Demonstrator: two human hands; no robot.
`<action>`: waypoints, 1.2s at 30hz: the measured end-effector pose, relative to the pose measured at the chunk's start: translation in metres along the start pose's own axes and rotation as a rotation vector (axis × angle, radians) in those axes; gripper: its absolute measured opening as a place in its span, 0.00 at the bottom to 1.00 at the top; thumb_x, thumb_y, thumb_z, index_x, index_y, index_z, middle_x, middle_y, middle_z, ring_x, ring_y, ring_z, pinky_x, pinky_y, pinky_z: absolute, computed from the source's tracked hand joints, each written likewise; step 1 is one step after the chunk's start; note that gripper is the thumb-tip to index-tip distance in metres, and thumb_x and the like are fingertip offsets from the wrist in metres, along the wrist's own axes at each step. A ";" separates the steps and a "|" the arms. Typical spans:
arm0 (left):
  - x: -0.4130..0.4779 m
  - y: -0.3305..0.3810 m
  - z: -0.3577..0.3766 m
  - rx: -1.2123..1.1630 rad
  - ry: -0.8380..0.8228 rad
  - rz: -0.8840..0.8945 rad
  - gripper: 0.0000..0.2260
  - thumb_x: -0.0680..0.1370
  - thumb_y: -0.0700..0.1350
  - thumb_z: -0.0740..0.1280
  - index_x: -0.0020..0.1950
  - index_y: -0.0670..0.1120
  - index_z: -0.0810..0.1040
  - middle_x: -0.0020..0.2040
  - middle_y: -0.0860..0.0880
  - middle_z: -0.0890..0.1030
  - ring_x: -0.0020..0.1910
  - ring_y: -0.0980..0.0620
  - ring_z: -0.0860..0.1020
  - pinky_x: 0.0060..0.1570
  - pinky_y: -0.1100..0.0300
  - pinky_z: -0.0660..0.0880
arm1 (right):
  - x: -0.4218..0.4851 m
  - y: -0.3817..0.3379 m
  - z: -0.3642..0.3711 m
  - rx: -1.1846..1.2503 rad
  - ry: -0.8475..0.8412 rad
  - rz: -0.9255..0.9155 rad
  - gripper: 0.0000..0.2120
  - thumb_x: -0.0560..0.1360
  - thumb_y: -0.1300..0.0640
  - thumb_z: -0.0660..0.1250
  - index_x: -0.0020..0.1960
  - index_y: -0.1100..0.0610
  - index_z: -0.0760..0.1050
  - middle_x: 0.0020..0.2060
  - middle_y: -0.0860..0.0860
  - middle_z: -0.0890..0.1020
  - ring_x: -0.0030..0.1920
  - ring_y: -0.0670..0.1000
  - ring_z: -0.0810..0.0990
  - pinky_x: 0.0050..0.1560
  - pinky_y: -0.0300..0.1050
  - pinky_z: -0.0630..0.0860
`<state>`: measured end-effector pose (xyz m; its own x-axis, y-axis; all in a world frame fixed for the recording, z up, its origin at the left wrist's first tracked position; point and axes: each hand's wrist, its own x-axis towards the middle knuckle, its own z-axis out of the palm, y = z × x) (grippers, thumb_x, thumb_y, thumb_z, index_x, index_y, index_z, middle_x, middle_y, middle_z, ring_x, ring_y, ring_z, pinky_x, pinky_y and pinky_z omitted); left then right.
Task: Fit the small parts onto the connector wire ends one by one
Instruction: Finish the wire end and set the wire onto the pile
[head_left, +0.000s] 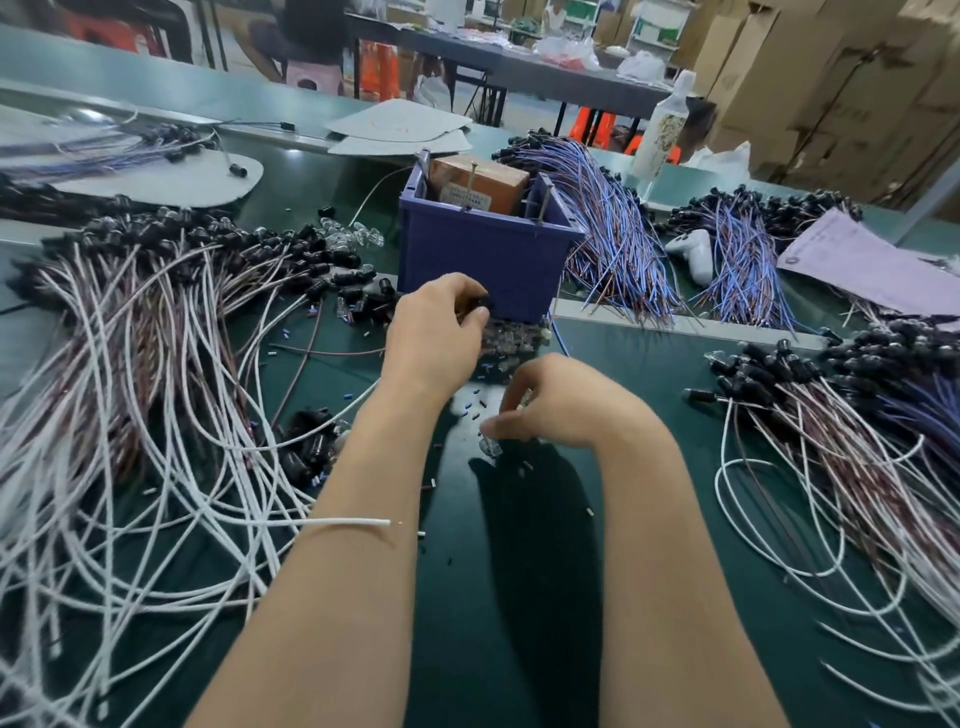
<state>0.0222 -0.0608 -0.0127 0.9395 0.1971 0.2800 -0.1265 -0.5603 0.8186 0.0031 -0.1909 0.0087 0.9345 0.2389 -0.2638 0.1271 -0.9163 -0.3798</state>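
My left hand (436, 325) is raised in front of the blue bin, its fingers curled round a small black connector end (480, 303). My right hand (561, 402) hovers lower over the green mat and pinches a small clear part (491, 446) at its fingertips. A heap of more clear parts (511, 340) lies between the two hands at the foot of the bin. A white wire with a bare tip (353, 521) crosses my left forearm.
A blue bin (483, 260) holding a brown box stands just behind my hands. Piles of white and brown wires with black connectors (156, 322) spread left and right (841, 415). Blue wire bundles (618, 234) lie behind. Small sleeve bits litter the mat.
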 end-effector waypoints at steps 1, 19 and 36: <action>0.000 -0.001 0.000 -0.008 0.011 0.007 0.09 0.78 0.42 0.66 0.57 0.48 0.79 0.49 0.51 0.81 0.49 0.51 0.77 0.54 0.58 0.73 | 0.000 -0.005 0.003 -0.042 -0.047 -0.002 0.14 0.70 0.48 0.74 0.45 0.59 0.80 0.35 0.51 0.82 0.38 0.50 0.78 0.37 0.41 0.72; -0.003 -0.015 0.010 -0.225 -0.098 0.012 0.11 0.75 0.34 0.66 0.46 0.49 0.71 0.46 0.51 0.83 0.47 0.54 0.81 0.55 0.57 0.77 | 0.021 0.006 0.013 0.833 0.588 -0.210 0.10 0.74 0.66 0.68 0.42 0.50 0.77 0.41 0.52 0.84 0.45 0.51 0.84 0.53 0.51 0.80; -0.007 -0.006 0.012 -0.028 -0.155 0.077 0.07 0.75 0.36 0.65 0.51 0.47 0.75 0.46 0.48 0.81 0.46 0.46 0.79 0.50 0.53 0.77 | 0.020 0.000 0.018 0.414 0.754 -0.202 0.05 0.74 0.63 0.67 0.45 0.58 0.82 0.38 0.50 0.83 0.42 0.49 0.81 0.46 0.40 0.75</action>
<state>0.0199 -0.0686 -0.0255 0.9641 0.0269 0.2641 -0.2071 -0.5462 0.8116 0.0159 -0.1800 -0.0124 0.8963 -0.0258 0.4427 0.3196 -0.6545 -0.6852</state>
